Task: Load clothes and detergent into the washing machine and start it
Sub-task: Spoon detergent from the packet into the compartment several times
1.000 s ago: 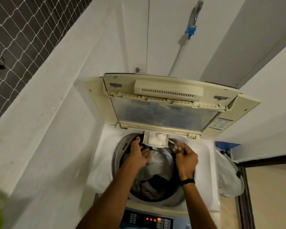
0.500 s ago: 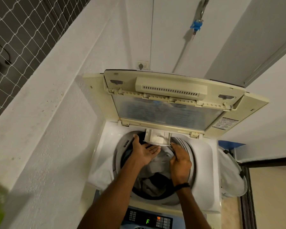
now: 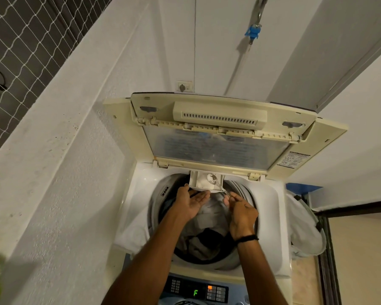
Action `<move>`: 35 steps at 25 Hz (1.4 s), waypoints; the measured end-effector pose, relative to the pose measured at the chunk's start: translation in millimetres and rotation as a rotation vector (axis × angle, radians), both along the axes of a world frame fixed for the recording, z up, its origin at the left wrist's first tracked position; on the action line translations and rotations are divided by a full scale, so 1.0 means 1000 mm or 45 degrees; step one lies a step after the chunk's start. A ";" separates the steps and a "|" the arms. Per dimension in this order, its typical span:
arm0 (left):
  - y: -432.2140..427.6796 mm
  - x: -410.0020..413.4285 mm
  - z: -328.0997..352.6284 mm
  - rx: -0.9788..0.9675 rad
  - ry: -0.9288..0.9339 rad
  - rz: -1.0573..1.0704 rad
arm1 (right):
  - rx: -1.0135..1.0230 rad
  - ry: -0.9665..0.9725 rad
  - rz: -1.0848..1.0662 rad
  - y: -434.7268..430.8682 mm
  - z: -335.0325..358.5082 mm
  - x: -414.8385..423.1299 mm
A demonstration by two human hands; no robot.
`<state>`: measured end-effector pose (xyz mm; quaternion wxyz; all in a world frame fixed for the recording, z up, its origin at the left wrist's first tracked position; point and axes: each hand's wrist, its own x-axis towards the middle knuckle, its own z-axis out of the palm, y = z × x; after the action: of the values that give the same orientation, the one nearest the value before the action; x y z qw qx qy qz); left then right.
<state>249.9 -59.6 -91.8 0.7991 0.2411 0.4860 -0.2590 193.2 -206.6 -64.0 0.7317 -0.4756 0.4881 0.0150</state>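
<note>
Head view is showing the washing machine point(image 3: 141, 179) standing with its lid point(image 3: 216, 150) raised. Grey and dark clothes point(image 3: 207, 241) are lying in the drum point(image 3: 248, 194), and the detergent drawer point(image 3: 193, 180), holding white powder point(image 3: 201, 183), is sticking out over the drum's back edge. The left hand point(image 3: 190, 203) is lying palm up, fingers straight, just under the drawer's front. The right hand point(image 3: 240, 211) is pinching a thin thing point(image 3: 226, 193) by the drawer's right corner; what it is cannot be told. The panel point(image 3: 196, 291) is glowing a green F.
</note>
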 end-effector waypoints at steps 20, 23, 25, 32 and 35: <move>0.181 -0.182 0.281 1.455 -0.877 0.381 | 0.405 -0.540 1.181 0.162 0.231 -0.024; 0.210 -0.241 0.321 1.880 -0.884 0.536 | 0.305 -0.742 1.473 0.216 0.268 -0.033; 0.229 -0.271 0.330 2.049 -0.845 0.656 | 0.251 -0.914 1.646 0.254 0.285 -0.043; 0.293 -0.319 0.299 2.250 -0.428 0.844 | -0.800 -1.163 2.275 0.374 0.277 -0.085; 0.307 -0.327 0.286 2.232 -0.354 0.811 | -0.806 -1.094 2.354 0.398 0.264 -0.101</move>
<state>-77.4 247.0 194.0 0.4169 0.6408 0.4508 0.4608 92.0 191.7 199.7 0.3900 -0.7950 -0.3796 0.2679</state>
